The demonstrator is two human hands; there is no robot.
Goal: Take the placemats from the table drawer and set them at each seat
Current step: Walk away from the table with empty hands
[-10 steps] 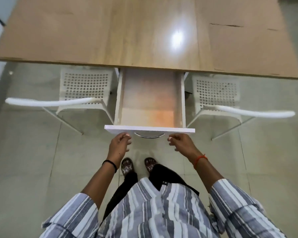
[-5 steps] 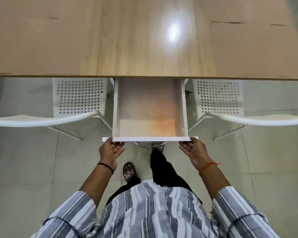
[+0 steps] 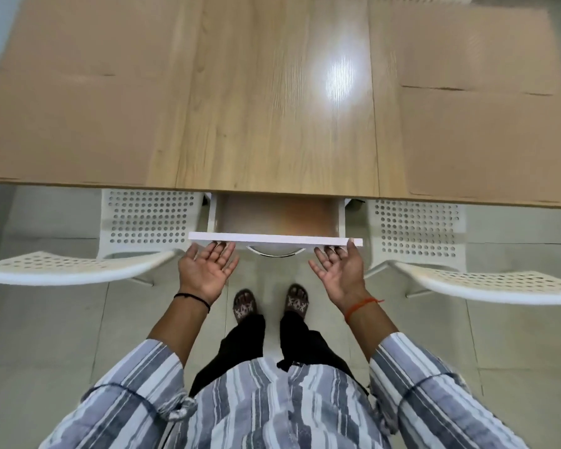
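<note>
The white table drawer (image 3: 274,237) sticks out only a little from under the wooden table (image 3: 272,124); the strip of its inside that shows holds nothing. My left hand (image 3: 208,270) and my right hand (image 3: 340,273) are both open with the palms showing. Their fingertips touch the drawer front on either side of the curved metal handle (image 3: 274,253). Tan placemats lie flat on the tabletop: a near one (image 3: 78,131) and a far one (image 3: 94,34) on the left, and a near one (image 3: 489,147) and a far one (image 3: 460,47) on the right.
Two white perforated chairs flank the drawer, one on the left (image 3: 143,222) and one on the right (image 3: 418,228), their backrests curving toward me. My sandalled feet (image 3: 269,303) stand on the tiled floor between them.
The drawer has slid most of the way in under the table. My hands went from holding its front edge to flat, open palms against it.
</note>
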